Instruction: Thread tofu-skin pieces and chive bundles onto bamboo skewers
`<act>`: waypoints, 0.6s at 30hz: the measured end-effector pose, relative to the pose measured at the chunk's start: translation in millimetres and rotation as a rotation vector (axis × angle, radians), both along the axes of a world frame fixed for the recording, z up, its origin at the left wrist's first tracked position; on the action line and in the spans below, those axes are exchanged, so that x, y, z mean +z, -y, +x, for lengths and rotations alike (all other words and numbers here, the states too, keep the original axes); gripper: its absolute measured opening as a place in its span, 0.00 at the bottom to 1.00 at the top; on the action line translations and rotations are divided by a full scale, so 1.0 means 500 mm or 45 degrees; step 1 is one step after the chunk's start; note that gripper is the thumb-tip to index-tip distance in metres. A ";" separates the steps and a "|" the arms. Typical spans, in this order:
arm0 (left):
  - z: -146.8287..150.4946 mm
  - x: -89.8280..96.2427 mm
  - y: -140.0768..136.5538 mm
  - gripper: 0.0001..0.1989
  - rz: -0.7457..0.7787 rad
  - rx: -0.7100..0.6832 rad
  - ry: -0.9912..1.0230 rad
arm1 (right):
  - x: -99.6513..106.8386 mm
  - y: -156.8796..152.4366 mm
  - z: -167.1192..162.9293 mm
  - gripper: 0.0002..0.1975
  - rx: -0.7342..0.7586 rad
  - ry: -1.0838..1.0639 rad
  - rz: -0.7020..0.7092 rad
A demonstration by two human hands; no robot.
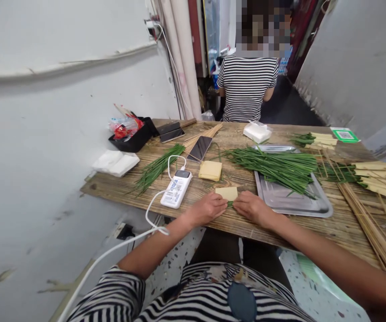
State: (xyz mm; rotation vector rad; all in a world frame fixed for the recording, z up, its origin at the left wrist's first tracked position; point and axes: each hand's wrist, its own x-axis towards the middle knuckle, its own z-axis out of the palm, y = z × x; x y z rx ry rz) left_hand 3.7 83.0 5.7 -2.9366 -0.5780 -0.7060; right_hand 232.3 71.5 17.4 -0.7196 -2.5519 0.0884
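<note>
A pale yellow tofu sheet (pixel 226 193) lies on the wooden table (pixel 193 203) in front of me, with a short bit of green chives (pixel 229 204) showing at its near edge. My left hand (pixel 210 208) is closed at the sheet's near left corner, fingers bent over the edge. At the near right corner my right hand (pixel 250 206) is closed the same way. The fingers hide part of the sheet and the chives. Just beyond sits a small stack of tofu sheets (pixel 210 170).
A metal tray (pixel 290 201) bears a heap of long chives (pixel 276 165). Rolled skewers (pixel 377 176) and loose bamboo sticks (pixel 364 219) lie at the right. A power bank (pixel 177 190) with a white cable, a phone (pixel 199 148) and a black box (pixel 134 137) stand left. A person (pixel 249 85) faces away beyond.
</note>
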 end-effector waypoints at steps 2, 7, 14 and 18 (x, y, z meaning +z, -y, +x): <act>0.002 -0.001 0.010 0.10 -0.004 0.020 0.073 | 0.003 -0.005 0.000 0.14 0.015 -0.082 -0.090; 0.005 -0.003 0.024 0.10 0.005 0.071 0.188 | 0.013 -0.007 0.000 0.14 0.016 -0.125 -0.195; 0.001 -0.007 0.023 0.12 -0.009 0.050 0.221 | 0.015 0.006 0.003 0.15 -0.019 -0.045 -0.144; 0.000 -0.003 0.023 0.13 -0.120 0.081 0.274 | 0.010 0.027 -0.007 0.16 -0.113 0.107 -0.026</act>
